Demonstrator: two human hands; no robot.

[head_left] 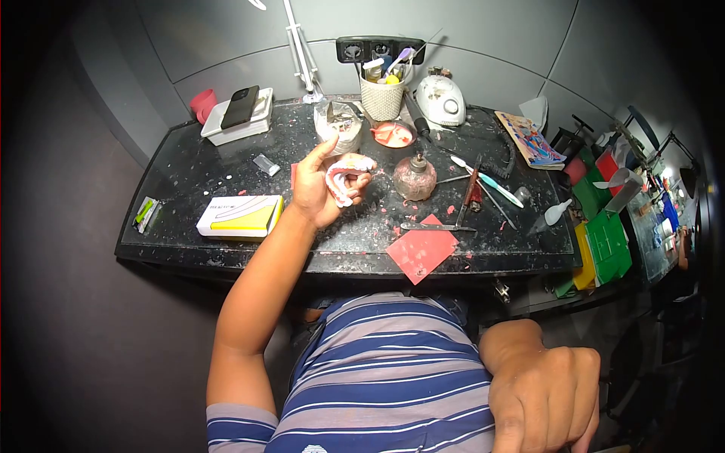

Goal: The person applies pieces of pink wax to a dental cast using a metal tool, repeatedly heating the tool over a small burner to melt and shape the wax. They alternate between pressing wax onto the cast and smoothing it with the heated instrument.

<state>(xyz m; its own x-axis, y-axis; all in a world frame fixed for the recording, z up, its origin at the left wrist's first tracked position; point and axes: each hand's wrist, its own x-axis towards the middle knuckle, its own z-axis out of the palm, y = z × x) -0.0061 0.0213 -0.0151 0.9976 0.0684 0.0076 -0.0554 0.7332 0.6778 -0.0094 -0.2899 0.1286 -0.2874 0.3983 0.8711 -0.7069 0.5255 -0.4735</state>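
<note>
My left hand (pixel 311 189) is raised above the bench, its fingers wrapped round a U-shaped denture (pixel 337 178) with a pink base and white teeth. The thumb points up and away from the piece. Low at the right, close to the camera, my right hand (pixel 545 389) hangs beside the striped shirt. Its fingers are bent down and closed; their tips are hidden, so anything in them cannot be made out. Right of the denture stands a round glass spirit burner (pixel 414 178). A pink wax sheet (pixel 423 253) lies at the bench's front edge.
Carving tools (pixel 472 192) and a toothbrush-like tool (pixel 491 183) lie right of the burner. Behind are a bowl of pink wax (pixel 393 134), a bag of white material (pixel 337 128), a tool basket (pixel 381 100) and a white device (pixel 440 102). A yellow-white box (pixel 240 217) sits left.
</note>
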